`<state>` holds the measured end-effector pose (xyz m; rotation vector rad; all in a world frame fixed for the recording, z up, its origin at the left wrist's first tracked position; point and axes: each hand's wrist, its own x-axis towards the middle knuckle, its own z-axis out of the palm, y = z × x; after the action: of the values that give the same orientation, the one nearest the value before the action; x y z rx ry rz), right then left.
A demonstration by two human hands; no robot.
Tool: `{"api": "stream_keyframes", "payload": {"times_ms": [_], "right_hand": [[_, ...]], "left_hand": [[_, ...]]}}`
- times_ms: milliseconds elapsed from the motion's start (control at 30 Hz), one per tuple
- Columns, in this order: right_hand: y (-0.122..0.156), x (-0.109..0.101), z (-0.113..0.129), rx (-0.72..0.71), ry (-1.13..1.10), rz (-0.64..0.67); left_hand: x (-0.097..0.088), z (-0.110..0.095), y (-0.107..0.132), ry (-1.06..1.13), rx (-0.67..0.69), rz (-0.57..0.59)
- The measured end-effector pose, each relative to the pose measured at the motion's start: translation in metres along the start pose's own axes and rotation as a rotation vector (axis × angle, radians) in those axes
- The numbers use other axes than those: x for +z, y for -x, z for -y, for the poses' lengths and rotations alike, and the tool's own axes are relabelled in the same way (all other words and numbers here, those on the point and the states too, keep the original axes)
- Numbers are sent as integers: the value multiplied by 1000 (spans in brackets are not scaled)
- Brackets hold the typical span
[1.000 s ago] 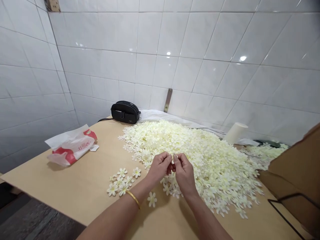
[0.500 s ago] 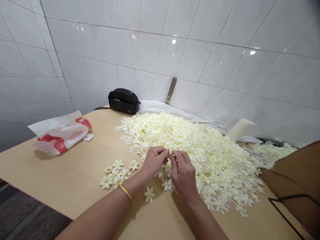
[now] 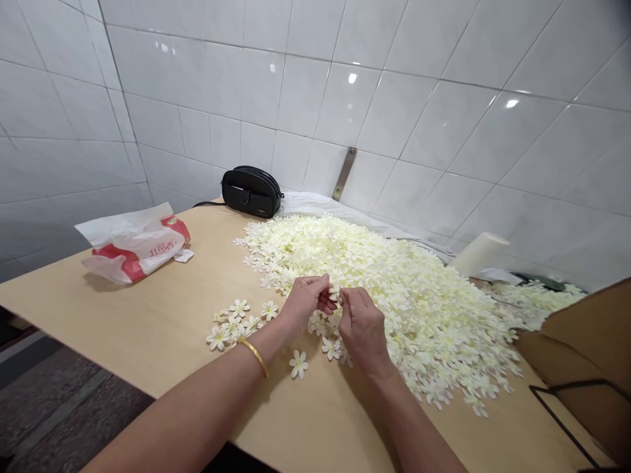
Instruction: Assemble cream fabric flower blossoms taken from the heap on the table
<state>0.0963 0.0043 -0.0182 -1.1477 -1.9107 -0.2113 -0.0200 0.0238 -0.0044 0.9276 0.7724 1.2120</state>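
Note:
A big heap of cream cloth flowers (image 3: 394, 289) covers the middle and right of the wooden table (image 3: 148, 315). My left hand (image 3: 305, 302) and my right hand (image 3: 362, 325) meet at the heap's near edge, fingertips pinched together on a small cream flower (image 3: 335, 293) between them. A gold bangle (image 3: 255, 355) circles my left wrist. Left of my hands lies a small group of separated flowers (image 3: 236, 325), and a single flower (image 3: 298, 363) rests by my left forearm.
A red and white plastic bag (image 3: 135, 246) lies at the table's left. A black pouch (image 3: 251, 192) sits by the tiled wall. A white roll (image 3: 476, 254) stands at the back right, and a cardboard box (image 3: 586, 355) with a black wire frame fills the right edge.
The view has shifted a little; my hands stay together at the heap's edge, still pinching the flower, with only small finger movements.

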Motion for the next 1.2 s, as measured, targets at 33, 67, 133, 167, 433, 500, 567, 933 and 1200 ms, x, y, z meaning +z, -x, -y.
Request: {"api": "stream_keyframes", "payload": {"times_ms": [33,67,133,167,433,500,567,933,1200], "right_hand": [[0,1,0,1,15,-1],[0,2,0,11,16,-7],[0,2,2,77,-27,-31],[-1,2,4,139,-75,-44],[-5,-3,11,565,-671,-20],[-5,-2,9,589,-750,-29],[-5,-1,7,618,-852,-43],[-6,-1,4,723,-1026,-62],[0,1,9,190,-110,75]], "left_hand": [[-1,1,0,21,-14,9],[-2,1,0,41,-25,22],[-4,2,-1,80,-48,68],[-5,2,-1,105,-60,94],[-10,2,-5,268,-140,175],[-10,1,-6,284,-141,169],[-10,0,-6,310,-141,158],[-20,-12,-14,508,-173,-44],[-30,-19,-20,529,-90,-210]]}}
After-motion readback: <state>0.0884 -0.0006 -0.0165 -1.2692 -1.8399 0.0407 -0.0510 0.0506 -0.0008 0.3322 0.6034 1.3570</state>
